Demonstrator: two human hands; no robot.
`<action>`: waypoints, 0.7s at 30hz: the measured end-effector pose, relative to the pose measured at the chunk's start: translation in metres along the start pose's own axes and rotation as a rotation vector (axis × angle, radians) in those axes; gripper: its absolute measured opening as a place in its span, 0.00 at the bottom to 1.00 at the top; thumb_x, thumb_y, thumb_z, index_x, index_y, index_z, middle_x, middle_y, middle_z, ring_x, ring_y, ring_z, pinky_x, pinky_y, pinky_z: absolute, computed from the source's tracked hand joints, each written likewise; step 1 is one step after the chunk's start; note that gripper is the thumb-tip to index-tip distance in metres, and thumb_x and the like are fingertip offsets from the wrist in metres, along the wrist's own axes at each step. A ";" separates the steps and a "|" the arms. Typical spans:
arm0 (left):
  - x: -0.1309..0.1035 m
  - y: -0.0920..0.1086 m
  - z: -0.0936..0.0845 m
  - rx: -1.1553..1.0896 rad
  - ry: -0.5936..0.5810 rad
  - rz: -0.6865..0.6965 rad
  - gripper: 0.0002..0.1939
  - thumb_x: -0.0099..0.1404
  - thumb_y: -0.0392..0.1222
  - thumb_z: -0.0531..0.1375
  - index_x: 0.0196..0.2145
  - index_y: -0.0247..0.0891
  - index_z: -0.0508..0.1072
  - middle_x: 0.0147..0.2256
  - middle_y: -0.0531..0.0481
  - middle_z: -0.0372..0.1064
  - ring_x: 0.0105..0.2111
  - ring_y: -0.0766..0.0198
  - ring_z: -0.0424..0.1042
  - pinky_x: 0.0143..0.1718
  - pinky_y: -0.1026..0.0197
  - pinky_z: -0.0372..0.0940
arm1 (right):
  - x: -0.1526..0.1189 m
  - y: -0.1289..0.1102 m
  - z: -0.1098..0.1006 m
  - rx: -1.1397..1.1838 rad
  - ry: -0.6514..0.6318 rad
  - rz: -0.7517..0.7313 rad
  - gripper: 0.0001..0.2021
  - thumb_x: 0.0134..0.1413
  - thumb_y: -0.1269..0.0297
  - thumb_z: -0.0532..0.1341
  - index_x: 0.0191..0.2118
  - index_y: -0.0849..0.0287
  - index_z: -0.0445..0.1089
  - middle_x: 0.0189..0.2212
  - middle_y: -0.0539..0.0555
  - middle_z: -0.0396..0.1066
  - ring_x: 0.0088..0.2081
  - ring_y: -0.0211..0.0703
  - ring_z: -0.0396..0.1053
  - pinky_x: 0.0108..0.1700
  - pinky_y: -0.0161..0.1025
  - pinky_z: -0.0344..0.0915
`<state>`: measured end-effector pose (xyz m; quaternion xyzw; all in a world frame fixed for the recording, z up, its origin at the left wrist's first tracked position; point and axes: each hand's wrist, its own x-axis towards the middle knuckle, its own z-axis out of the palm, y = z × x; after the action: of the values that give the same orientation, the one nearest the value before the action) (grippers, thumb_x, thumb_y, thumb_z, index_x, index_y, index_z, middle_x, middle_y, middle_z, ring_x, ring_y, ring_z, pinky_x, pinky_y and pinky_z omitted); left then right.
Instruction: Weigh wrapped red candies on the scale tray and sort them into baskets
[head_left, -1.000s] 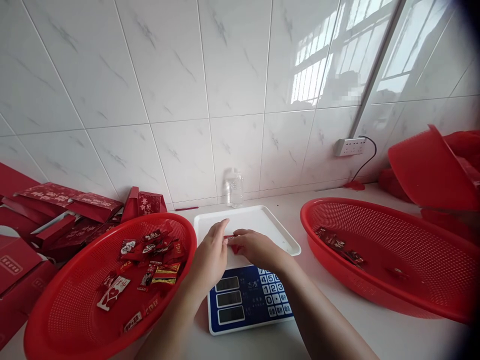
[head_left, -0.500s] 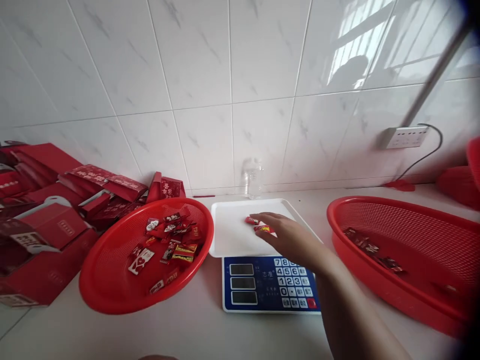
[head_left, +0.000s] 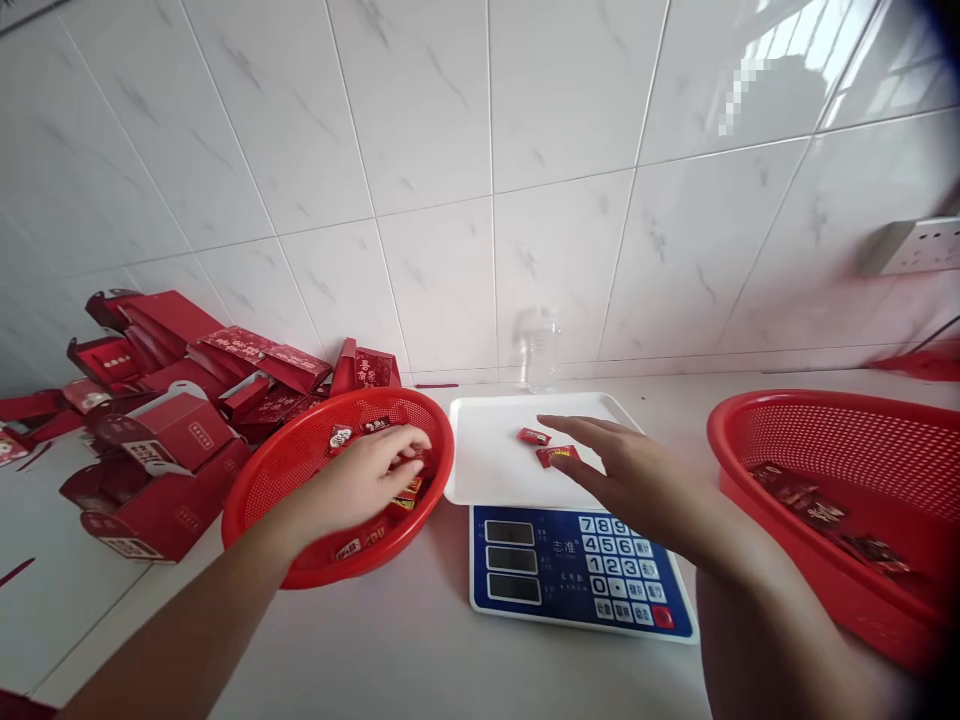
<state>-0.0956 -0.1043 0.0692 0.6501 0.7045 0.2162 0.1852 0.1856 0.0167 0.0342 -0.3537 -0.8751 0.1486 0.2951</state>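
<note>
Two small red-wrapped candies, one candy [head_left: 533, 436] farther back and another candy [head_left: 556, 456] with yellow lettering, lie on the white tray [head_left: 480, 480] of an electronic scale [head_left: 551, 575]. Over the tray's right side my right hand [head_left: 630, 470] is open, fingers stretched out and thumb apart, close to the candies. My left hand [head_left: 367, 475] is inside the left red basket [head_left: 259, 500], above the wrapped candies [head_left: 407, 494] there. Its fingers are loosely bent, with a gap between thumb and forefinger and nothing visible in them. Part of the candy pile is hidden beneath it.
Folded red gift boxes [head_left: 180, 430] are heaped at the left. Another red basket [head_left: 825, 410] with a few dark red packets [head_left: 806, 500] stands at the right. Behind the scale, a clear plastic bottle [head_left: 541, 350] stands by the tiled wall. A socket [head_left: 919, 246] is on the wall.
My left hand has come up from the bottom edge into the left basket. My right hand has drawn slightly back from the two candies, leaving them on the tray. The view has shifted left.
</note>
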 end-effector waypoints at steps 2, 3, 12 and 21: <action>0.026 -0.031 0.000 0.107 -0.113 -0.108 0.20 0.64 0.48 0.59 0.52 0.43 0.75 0.57 0.40 0.72 0.56 0.42 0.71 0.54 0.46 0.64 | -0.002 0.000 -0.003 0.001 0.006 -0.006 0.21 0.65 0.55 0.56 0.60 0.50 0.70 0.51 0.58 0.77 0.50 0.59 0.75 0.44 0.53 0.74; 0.035 -0.047 0.001 0.140 -0.162 -0.148 0.25 0.60 0.49 0.63 0.54 0.40 0.74 0.59 0.37 0.70 0.57 0.39 0.69 0.55 0.44 0.64 | -0.003 0.000 -0.004 0.002 0.006 -0.012 0.21 0.65 0.55 0.56 0.60 0.50 0.70 0.51 0.58 0.78 0.49 0.58 0.76 0.44 0.53 0.74; 0.034 -0.086 0.029 0.329 -0.464 -0.249 0.51 0.50 0.49 0.67 0.70 0.45 0.55 0.71 0.37 0.45 0.61 0.32 0.63 0.55 0.41 0.64 | -0.005 0.009 -0.006 -0.020 0.044 -0.043 0.22 0.64 0.52 0.56 0.61 0.46 0.70 0.51 0.58 0.78 0.48 0.60 0.77 0.41 0.55 0.75; 0.033 -0.095 0.035 0.437 -0.424 -0.233 0.47 0.51 0.49 0.70 0.67 0.49 0.61 0.68 0.37 0.53 0.49 0.37 0.75 0.42 0.45 0.73 | -0.006 0.000 -0.009 -0.096 0.002 -0.043 0.22 0.66 0.55 0.55 0.62 0.49 0.68 0.51 0.56 0.78 0.48 0.55 0.78 0.44 0.50 0.76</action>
<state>-0.1587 -0.0754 -0.0116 0.6200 0.7497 -0.1030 0.2073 0.1950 0.0132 0.0387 -0.3486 -0.8884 0.0994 0.2819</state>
